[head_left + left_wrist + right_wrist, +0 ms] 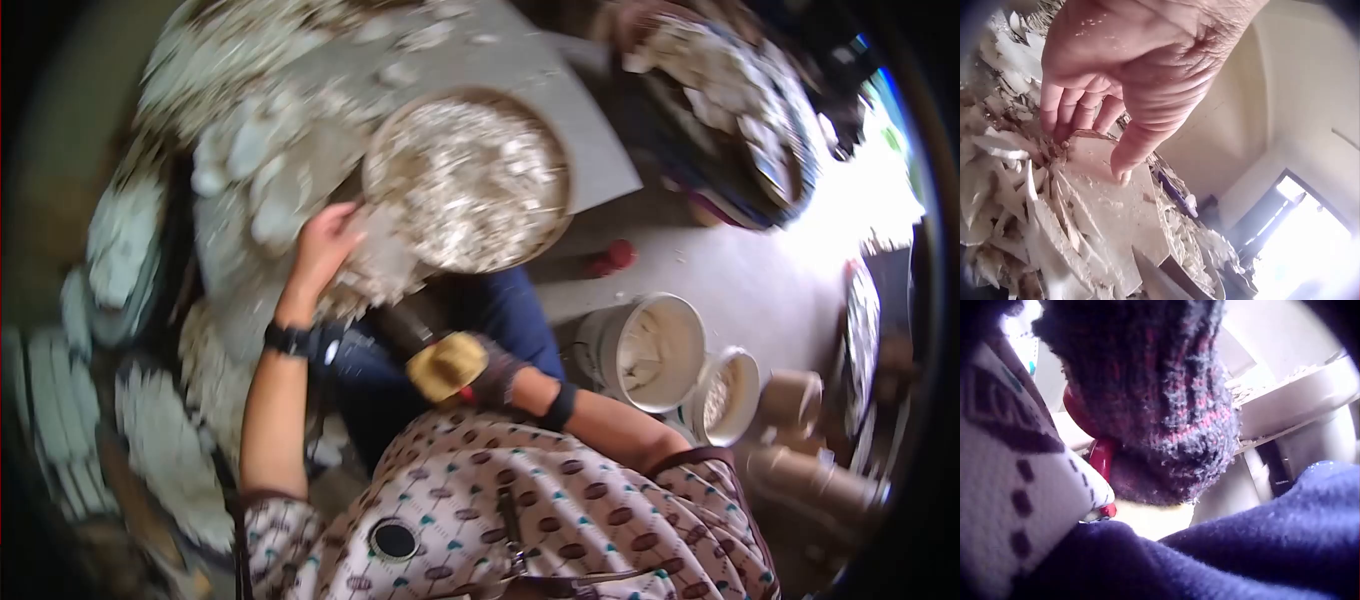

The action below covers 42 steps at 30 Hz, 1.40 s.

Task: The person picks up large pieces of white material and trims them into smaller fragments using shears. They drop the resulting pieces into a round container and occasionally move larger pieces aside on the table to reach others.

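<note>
My bare left hand (322, 250) is beside the near left rim of a round basin (567, 185) heaped with pale chips. Between its thumb and fingers it pinches a flat, pale, thin piece (1107, 178) with rough edges, shown close up in the left wrist view. Jagged shavings (1041, 219) crowd beneath that piece. My right hand (455, 368), in a knitted glove (1172, 425) with a yellow palm, is low over my lap. It grips a red handle (1103, 459); the working end of that tool cannot be made out.
Pale flat pieces (255, 160) cover the grey board (600, 165) left of the basin. Two white buckets (690, 320) with pale pieces inside stand on the floor at right, near a small red object (621, 254). A loaded container (800, 190) stands at upper right.
</note>
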{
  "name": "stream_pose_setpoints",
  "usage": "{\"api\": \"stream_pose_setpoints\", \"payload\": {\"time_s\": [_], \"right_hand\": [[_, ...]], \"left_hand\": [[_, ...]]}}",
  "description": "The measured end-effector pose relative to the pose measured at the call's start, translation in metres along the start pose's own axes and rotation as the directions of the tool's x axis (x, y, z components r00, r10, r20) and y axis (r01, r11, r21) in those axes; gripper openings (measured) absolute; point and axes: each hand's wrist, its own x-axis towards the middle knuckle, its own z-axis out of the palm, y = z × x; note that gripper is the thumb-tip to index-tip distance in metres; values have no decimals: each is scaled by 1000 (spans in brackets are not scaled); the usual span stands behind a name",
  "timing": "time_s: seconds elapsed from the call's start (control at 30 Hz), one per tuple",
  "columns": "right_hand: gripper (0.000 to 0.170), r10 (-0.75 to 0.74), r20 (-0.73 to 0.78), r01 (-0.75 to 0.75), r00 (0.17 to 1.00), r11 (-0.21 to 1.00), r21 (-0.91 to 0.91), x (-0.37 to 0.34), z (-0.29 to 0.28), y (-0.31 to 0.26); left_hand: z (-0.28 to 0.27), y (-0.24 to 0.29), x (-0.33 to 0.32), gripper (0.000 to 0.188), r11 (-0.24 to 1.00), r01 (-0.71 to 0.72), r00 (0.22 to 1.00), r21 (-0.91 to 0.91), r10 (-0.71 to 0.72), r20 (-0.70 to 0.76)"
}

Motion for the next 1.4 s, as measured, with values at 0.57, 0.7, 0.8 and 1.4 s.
{"api": "stream_pose_setpoints", "payload": {"time_s": [0.57,0.7,0.8,1.4], "right_hand": [[10,445,367,-568,817,510,646,-13,26,40],[10,433,396,-583,810,514,630,-12,27,45],[9,430,460,-616,777,368,697,-3,24,33],[18,174,406,-278,897,937,213,47,9,-13]], "left_hand": [[-43,25,-148,30,797,-48,901,-602,-225,-370],[-36,26,-174,18,932,-266,839,-247,97,-536],[-34,29,-190,16,945,-326,751,19,272,-602],[-36,2,-241,24,801,-63,642,-595,-423,-639]]}}
